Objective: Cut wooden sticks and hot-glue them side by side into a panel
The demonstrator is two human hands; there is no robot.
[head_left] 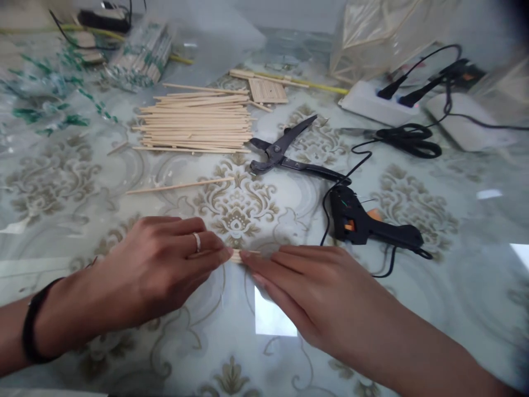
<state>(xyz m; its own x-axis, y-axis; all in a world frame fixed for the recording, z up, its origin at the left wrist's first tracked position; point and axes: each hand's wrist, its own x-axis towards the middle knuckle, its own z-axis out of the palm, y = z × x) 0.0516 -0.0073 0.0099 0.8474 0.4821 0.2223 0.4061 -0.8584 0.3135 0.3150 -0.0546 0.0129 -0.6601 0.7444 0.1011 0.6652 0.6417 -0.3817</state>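
Several short wooden sticks (236, 256) lie side by side on the patterned table, pinched between my two hands. My left hand (161, 264), with a ring and a black wristband, is closed on their left end. From the right, my right hand (306, 286) presses its fingertips on their other end. Most of the sticks is hidden under the fingers. Beyond my left hand lies a single long stick (181, 186). A large pile of sticks (194, 122) sits farther back, with black cutters (281, 151) at its right side.
A black glue gun (372, 223) with its cable lies beyond my right hand. Behind it are black-handled scissors (409, 138) and a white power strip (378, 103). Plastic wrappers (45, 94) and a packed bundle (142, 52) lie back left; a flat stick panel (268, 91) lies back centre.
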